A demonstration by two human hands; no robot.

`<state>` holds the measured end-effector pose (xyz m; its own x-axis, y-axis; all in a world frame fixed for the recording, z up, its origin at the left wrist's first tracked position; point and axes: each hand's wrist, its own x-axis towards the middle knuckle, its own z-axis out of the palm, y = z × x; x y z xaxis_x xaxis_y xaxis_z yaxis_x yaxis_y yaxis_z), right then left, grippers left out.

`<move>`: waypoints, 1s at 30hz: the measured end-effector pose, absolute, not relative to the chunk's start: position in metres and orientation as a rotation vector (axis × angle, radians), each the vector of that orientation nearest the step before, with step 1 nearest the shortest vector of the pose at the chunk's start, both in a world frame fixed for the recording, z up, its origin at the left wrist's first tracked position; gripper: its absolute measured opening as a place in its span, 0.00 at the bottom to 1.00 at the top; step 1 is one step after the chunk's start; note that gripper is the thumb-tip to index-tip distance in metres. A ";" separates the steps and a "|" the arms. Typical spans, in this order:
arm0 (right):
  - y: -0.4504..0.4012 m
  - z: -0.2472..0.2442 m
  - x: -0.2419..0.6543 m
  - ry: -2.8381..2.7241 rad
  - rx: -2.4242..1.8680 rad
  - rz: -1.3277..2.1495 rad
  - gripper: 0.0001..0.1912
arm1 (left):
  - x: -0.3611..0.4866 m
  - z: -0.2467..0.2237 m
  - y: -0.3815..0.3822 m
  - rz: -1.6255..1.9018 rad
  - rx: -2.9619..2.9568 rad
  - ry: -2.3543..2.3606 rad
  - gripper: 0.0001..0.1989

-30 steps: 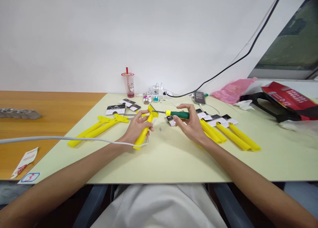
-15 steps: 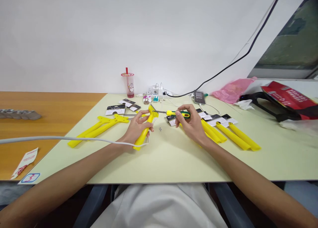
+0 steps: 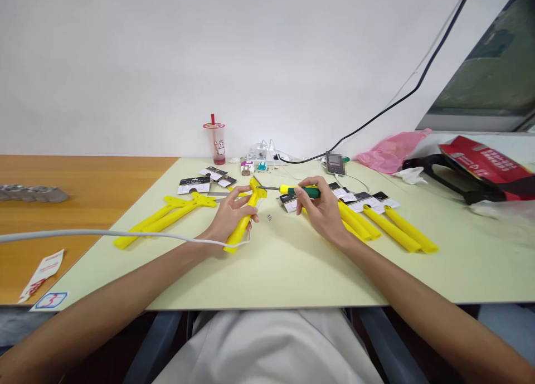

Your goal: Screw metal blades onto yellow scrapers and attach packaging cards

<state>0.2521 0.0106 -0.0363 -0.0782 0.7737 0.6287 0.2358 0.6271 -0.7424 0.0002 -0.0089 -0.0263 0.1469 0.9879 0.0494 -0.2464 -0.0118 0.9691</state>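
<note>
My left hand (image 3: 234, 211) is wrapped round a yellow scraper (image 3: 238, 233), its wide head up and tilted toward the right. In my right hand (image 3: 321, 208) is a screwdriver (image 3: 307, 192) with a green and yellow handle, held level. Its metal shaft points left and the tip meets the scraper's head; the exact contact is too small to make out. A small cluster of screws (image 3: 270, 218) lies on the table between my hands. Two similar yellow scrapers (image 3: 167, 218) rest to the left.
Several yellow handles (image 3: 397, 231) lie at the right near black and white cards (image 3: 365, 203). More cards (image 3: 194, 185) are at the back left. A cup with a straw (image 3: 215, 144) stands by the wall. A white cable (image 3: 137, 233) crosses before my left wrist.
The screwdriver's handle has turned in my right hand, so more green faces me. Its tip stays at the scraper's head, and my left hand holds still.
</note>
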 end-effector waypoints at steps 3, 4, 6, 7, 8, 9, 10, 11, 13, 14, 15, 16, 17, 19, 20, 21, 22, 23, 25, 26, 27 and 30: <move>0.009 -0.036 0.252 -1.618 -0.745 0.603 0.15 | 0.001 -0.027 -0.010 1.211 1.112 0.913 0.33; 0.009 -0.036 0.252 -1.622 -0.709 0.612 0.16 | 0.001 -0.027 -0.010 1.204 1.109 0.918 0.33; 0.009 -0.035 0.252 -1.639 -0.656 0.615 0.16 | 0.002 -0.026 -0.010 1.193 1.102 0.925 0.33; 0.008 -0.035 0.252 -1.650 -0.638 0.618 0.16 | 0.002 -0.026 -0.010 1.190 1.098 0.929 0.34; 0.008 -0.035 0.252 -1.657 -0.622 0.625 0.15 | 0.002 -0.025 -0.011 1.191 1.090 0.934 0.34; 0.008 -0.035 0.251 -1.663 -0.611 0.632 0.14 | 0.002 -0.024 -0.011 1.195 1.079 0.940 0.34; 0.007 -0.035 0.251 -1.667 -0.608 0.637 0.14 | 0.002 -0.024 -0.010 1.200 1.068 0.945 0.34; 0.007 -0.035 0.250 -1.668 -0.614 0.640 0.14 | 0.002 -0.023 -0.010 1.205 1.059 0.950 0.34; 0.007 -0.034 0.249 -1.665 -0.654 0.632 0.14 | 0.002 -0.023 -0.010 1.209 1.051 0.955 0.34; 0.007 -0.034 0.249 -1.660 -0.687 0.617 0.15 | 0.002 -0.023 -0.010 1.205 1.055 0.953 0.34; 0.008 -0.033 0.249 -1.650 -0.723 0.597 0.16 | 0.002 -0.023 -0.010 1.199 1.063 0.948 0.34; 0.008 -0.032 0.250 -1.641 -0.759 0.577 0.17 | 0.002 -0.024 -0.010 1.191 1.071 0.941 0.34; 0.009 -0.032 0.250 -1.632 -0.795 0.558 0.18 | 0.002 -0.024 -0.010 1.184 1.076 0.936 0.34; 0.010 -0.031 0.252 -1.625 -0.854 0.537 0.19 | 0.002 -0.025 -0.010 1.174 1.078 0.930 0.34; 0.010 -0.031 0.252 -1.627 -0.871 0.539 0.19 | 0.002 -0.025 -0.010 1.172 1.076 0.932 0.34; 0.010 -0.031 0.253 -1.632 -0.877 0.548 0.19 | 0.001 -0.025 -0.010 1.170 1.073 0.937 0.34; 0.010 -0.031 0.253 -1.638 -0.867 0.561 0.19 | 0.001 -0.025 -0.010 1.169 1.071 0.942 0.34; 0.009 -0.031 0.253 -1.645 -0.847 0.575 0.19 | 0.001 -0.025 -0.010 1.168 1.069 0.947 0.34; 0.007 -0.032 0.253 -1.666 -0.799 0.597 0.19 | 0.000 -0.025 -0.010 1.164 1.070 0.950 0.34; 0.006 -0.032 0.252 -1.677 -0.776 0.603 0.20 | 0.000 -0.025 -0.010 1.165 1.071 0.950 0.34; 0.005 -0.032 0.252 -1.685 -0.757 0.611 0.20 | 0.000 -0.024 -0.010 1.168 1.070 0.950 0.34; 0.003 -0.033 0.250 -1.675 -0.713 0.644 0.19 | 0.001 -0.023 -0.009 1.185 1.059 0.952 0.34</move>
